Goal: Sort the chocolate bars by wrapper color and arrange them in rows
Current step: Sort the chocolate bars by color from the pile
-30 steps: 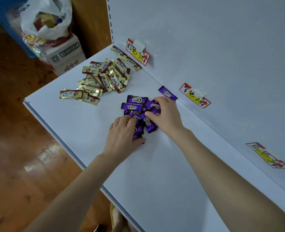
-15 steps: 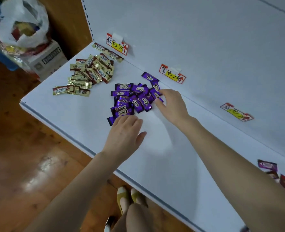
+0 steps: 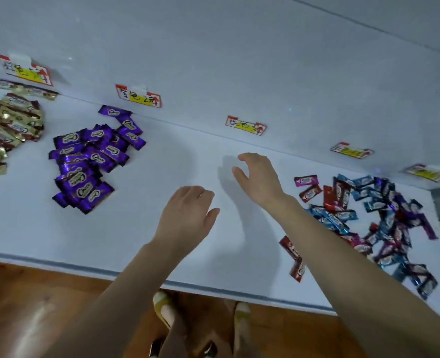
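A heap of purple-wrapped chocolate bars [image 3: 89, 158] lies left of centre on the white shelf [image 3: 162, 177]. Gold-wrapped bars [image 3: 9, 122] are heaped at the far left. An unsorted mix of blue, red, pink and purple bars [image 3: 384, 223] covers the right end. My left hand [image 3: 187, 215] hovers over bare shelf, fingers apart, holding nothing. My right hand [image 3: 257, 177] is further back and to the right, fingers loosely curled, empty. Both hands sit between the purple heap and the mixed heap, touching no bar.
Several red-and-yellow price tags are stuck along the back panel, among them one [image 3: 138, 98] behind the purple heap and one [image 3: 246, 125] behind my right hand. The shelf's front edge [image 3: 213, 285] runs above a wooden floor, where feet in yellow sandals [image 3: 164, 308] stand.
Both hands have left the purple heap and moved right over bare shelf. The view has swung right, bringing the mixed heap into sight.
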A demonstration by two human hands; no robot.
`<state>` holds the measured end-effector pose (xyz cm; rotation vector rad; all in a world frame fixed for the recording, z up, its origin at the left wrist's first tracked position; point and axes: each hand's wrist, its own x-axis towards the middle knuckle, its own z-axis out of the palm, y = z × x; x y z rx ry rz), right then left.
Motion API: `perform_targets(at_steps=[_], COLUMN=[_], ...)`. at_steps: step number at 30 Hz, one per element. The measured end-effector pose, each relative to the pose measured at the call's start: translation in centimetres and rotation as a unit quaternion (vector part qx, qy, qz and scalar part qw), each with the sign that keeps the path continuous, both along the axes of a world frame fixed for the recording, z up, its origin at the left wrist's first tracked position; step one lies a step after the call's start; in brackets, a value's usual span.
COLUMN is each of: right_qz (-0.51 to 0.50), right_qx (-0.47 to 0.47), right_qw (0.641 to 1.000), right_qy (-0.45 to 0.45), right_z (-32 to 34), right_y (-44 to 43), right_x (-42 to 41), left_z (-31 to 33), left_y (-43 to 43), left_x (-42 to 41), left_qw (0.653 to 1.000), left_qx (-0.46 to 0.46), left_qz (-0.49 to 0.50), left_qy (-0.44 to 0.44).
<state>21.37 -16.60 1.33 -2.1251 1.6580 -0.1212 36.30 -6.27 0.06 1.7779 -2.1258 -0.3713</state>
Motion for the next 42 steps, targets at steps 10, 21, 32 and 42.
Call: perform_targets(at_steps=[10, 21, 32, 42], right_qz=[-0.074, -0.123, -0.211, -0.307], right_qx=[-0.024, -0.004, 0.001, 0.0], right_qw=[0.996, 0.99, 0.974, 0.95], right_qy=[-0.035, -0.069, -0.077, -0.055], right_z=[0.0, -1.9, -3.1, -3.2], right_y=[1.2, 2.6, 5.1, 7.2], right_x=[-18.9, -33.3, -37.4, -39.8], left_z=[0.9, -0.9, -2.5, -3.2], left_y=[-2.0, -3.2, -7.5, -9.6], left_x=[-16.1, -26.8, -30.3, -33.2], left_qw=[0.997, 0.989, 0.974, 0.96], left_qx=[0.078, 0.146, 0.18, 0.171], left_qz=[-0.011, 0.0, -0.113, -0.198], left_qy=[-0.017, -0.027, -0.082, -0.099])
